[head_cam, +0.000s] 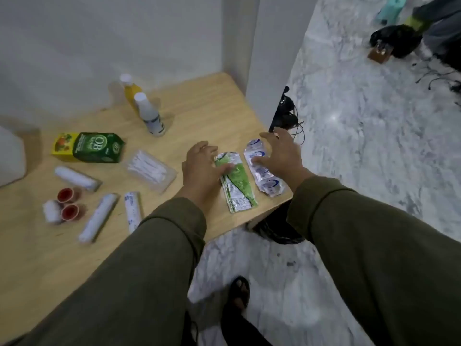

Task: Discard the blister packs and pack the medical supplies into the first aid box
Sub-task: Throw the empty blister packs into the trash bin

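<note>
Two blister packs lie near the right corner of the wooden table (50, 258). The green-and-white blister pack (239, 188) is under the fingertips of my left hand (202, 171), whose fingers are spread. The silver-and-blue blister pack (265, 176) is touched by the thumb of my right hand (279, 153), also spread flat. Neither pack is lifted. To the left lie several white bandage rolls (98, 218), a clear bag of cotton swabs (149, 171), two red cups (68, 203) and a green-and-yellow box (89, 147). A white corner at the far left edge (10, 156) may be the first aid box.
Two bottles, one white (149, 114) and one yellow (131, 92), stand at the back near the wall. A black device with cables (284, 113) hangs at the table's right edge. Marble floor lies to the right, with a black bag (396, 39) and a seated person's legs beyond.
</note>
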Demonstrator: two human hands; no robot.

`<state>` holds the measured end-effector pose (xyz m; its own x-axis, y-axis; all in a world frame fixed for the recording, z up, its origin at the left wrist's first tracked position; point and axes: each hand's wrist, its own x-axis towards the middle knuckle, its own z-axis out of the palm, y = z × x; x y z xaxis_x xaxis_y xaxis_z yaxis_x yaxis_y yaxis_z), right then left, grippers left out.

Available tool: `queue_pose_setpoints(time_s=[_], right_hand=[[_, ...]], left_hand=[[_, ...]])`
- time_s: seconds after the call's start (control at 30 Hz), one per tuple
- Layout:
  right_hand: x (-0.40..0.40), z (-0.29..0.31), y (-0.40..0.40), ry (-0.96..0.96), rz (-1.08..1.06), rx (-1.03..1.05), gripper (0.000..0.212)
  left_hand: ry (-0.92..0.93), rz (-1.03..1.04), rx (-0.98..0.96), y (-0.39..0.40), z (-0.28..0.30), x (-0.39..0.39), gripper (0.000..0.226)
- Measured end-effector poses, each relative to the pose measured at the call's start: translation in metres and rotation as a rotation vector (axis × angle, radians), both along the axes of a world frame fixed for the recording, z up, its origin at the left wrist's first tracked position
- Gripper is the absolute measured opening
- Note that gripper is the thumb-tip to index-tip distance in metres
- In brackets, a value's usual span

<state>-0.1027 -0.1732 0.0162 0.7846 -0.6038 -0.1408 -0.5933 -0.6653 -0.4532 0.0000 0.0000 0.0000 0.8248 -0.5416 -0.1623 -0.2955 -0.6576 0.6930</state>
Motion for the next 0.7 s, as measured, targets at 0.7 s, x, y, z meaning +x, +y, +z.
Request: queue_pose_setpoints(time_s=[0.7], right_hand=[[-0.004, -0.006, -0.023, -0.044, -0.294, 0.081, 0.018]], left_hand=[[-0.017, -0.066, 0.065, -0.044, -0.003, 0.020, 0.035]])
